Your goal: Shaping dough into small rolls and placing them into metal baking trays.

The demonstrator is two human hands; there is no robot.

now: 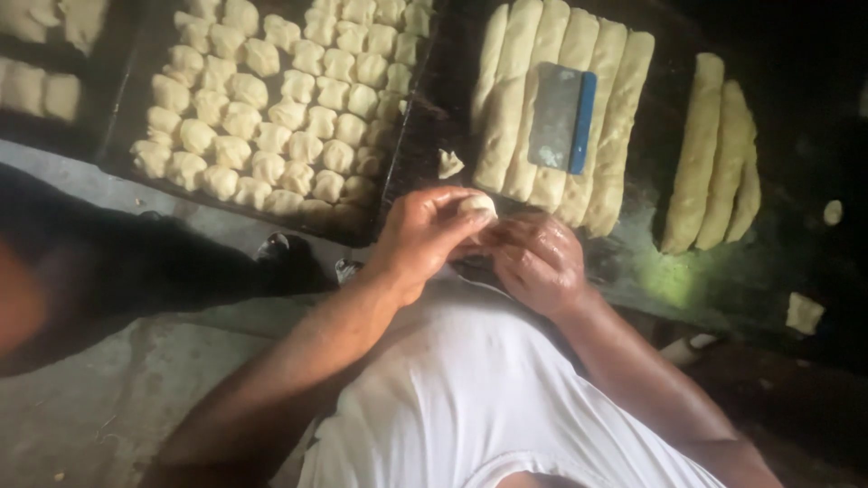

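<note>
My left hand point(423, 233) and my right hand point(537, 262) meet close to my body, both closed around one small pale dough piece point(476, 205) that shows between the fingertips. Just beyond them lie several long dough logs point(520, 108) side by side on a dark work surface point(669, 181), with a flat metal scraper with a blue handle point(562, 117) resting on top of the logs. A tiny dough scrap point(449, 164) lies left of the logs.
A dark tray point(398, 172) full of several small shaped dough pieces point(271, 108) sits to the left. Three more dough logs point(719, 154) lie at the right. Another tray of dough point(41, 81) is at far left. Dough scraps point(803, 313) lie near the right edge. Grey floor below.
</note>
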